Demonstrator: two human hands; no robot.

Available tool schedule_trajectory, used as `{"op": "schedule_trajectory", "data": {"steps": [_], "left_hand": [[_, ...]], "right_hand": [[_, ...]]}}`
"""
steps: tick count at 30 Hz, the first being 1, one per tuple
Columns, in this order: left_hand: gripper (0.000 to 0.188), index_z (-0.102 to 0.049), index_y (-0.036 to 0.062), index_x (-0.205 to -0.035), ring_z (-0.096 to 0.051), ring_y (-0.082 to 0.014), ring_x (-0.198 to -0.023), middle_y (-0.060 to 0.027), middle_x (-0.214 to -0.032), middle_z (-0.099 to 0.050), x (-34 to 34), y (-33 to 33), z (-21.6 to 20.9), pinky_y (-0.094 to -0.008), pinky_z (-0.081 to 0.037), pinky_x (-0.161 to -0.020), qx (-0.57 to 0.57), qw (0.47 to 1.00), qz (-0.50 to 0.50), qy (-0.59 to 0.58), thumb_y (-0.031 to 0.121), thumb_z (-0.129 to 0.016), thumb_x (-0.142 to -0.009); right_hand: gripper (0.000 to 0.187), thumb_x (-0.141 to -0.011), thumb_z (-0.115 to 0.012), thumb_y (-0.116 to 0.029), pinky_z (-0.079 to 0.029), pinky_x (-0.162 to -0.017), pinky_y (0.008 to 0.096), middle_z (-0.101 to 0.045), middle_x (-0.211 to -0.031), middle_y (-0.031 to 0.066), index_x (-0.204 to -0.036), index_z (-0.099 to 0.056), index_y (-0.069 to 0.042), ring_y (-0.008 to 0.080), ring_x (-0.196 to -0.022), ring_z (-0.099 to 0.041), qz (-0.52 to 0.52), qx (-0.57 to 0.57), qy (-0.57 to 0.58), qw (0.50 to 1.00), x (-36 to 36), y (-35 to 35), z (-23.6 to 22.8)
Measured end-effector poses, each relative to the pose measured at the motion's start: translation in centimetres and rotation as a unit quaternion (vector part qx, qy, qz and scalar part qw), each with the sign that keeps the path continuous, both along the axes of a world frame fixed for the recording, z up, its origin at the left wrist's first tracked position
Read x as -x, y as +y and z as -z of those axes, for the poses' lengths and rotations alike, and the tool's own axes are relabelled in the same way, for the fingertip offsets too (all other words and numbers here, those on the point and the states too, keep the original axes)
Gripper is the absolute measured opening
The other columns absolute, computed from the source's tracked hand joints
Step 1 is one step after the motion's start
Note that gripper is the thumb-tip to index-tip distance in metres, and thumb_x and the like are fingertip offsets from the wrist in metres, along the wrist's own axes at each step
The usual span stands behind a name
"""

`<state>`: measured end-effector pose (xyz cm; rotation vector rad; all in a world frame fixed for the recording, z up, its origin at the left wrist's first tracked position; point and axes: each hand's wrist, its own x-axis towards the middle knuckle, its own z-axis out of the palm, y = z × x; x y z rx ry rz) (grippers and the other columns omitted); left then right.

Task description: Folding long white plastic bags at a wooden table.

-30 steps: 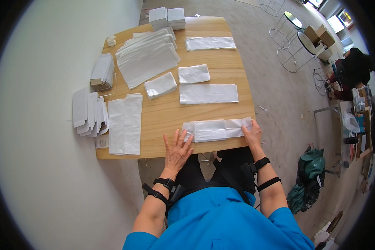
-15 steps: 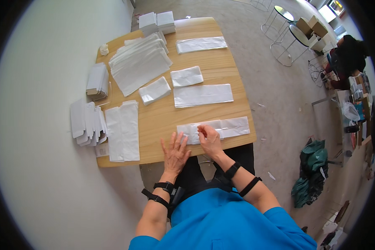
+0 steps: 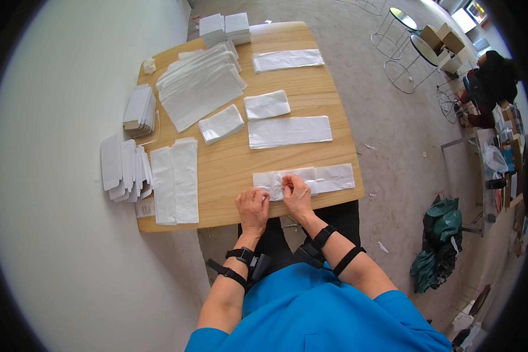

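Note:
A long, thin white plastic bag [image 3: 331,178] lies flat along the table's near edge, with a crumpled, folded part toward its left end. My right hand [image 3: 297,196] is closed in a pinch over this folded part, fingertips on the plastic. At the bag's near left corner, my left hand [image 3: 253,209] has its fingers curled together, thumb toward the bag. What lies under the left fingertips is mostly hidden. Beyond my hands lie another long white bag [image 3: 290,132], a small folded bag [image 3: 267,104] and a second small folded bag [image 3: 221,124].
A fanned pile of white bags [image 3: 202,91] covers the far left of the wooden table [image 3: 229,170]. White boxes [image 3: 138,108] and flattened cartons [image 3: 123,167] stand along the wall. Another person [image 3: 493,85] sits far right, and a dark green plastic sack [image 3: 437,234] lies on the floor.
My left hand has gone from spread fingers on the bag to curled fingers at its near left corner. My right hand stays pinched in nearly the same place.

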<state>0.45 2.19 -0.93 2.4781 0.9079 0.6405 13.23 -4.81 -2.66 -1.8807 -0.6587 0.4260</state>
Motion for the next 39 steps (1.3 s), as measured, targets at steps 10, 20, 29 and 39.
{"op": "schedule_trajectory", "data": {"steps": [10,20,29,39], "left_hand": [[0.033,-0.056,0.0109,-0.095,-0.051,-0.0262,-0.099,-0.0059,-0.098,-0.056,-1.4,-2.0,-2.0,-0.0408,-0.036,-0.084,0.032,0.997,-0.055,0.044,0.032,-0.072,-0.076],[0.014,-0.059,0.0105,-0.082,-0.053,-0.0272,-0.095,-0.007,-0.09,-0.059,-1.7,-1.3,0.0,-0.0429,-0.035,-0.083,0.074,0.993,-0.077,0.05,0.024,-0.064,-0.082],[0.015,-0.062,0.0038,-0.087,-0.042,-0.0061,-0.063,0.0033,-0.074,-0.055,-1.3,-1.1,-2.0,-0.0215,-0.037,-0.057,0.342,0.883,-0.221,-0.235,0.018,-0.065,-0.09],[0.012,-0.064,0.0061,-0.089,-0.055,-0.0294,-0.093,-0.0083,-0.093,-0.062,-4.2,-4.6,-5.5,-0.0413,-0.04,-0.085,0.133,0.986,0.005,-0.099,0.014,-0.066,-0.081]], "right_hand": [[0.015,-0.077,-0.053,0.005,-0.051,-0.069,0.0383,-0.064,-0.081,0.0165,-0.089,-0.06,0.001,0.0307,-0.075,-0.064,0.006,-0.003,0.024,1.0,-0.1,-0.1,-0.2],[0.017,-0.076,-0.051,0.005,-0.052,-0.069,0.038,-0.063,-0.08,0.0164,-0.09,-0.06,0.002,0.0305,-0.073,-0.063,0.012,0.003,0.012,1.0,0.0,0.0,0.2],[0.014,-0.08,-0.055,0.002,-0.052,-0.068,0.0336,-0.065,-0.078,0.0132,-0.092,-0.062,0.002,0.0244,-0.071,-0.065,0.004,-0.014,0.008,1.0,-0.7,-0.5,-0.3],[0.03,-0.082,-0.064,-0.026,-0.045,-0.052,0.0361,-0.058,-0.056,0.0135,-0.072,-0.062,0.002,0.021,-0.051,-0.057,-0.014,0.098,0.036,0.994,-2.3,-2.1,-7.5]]}}
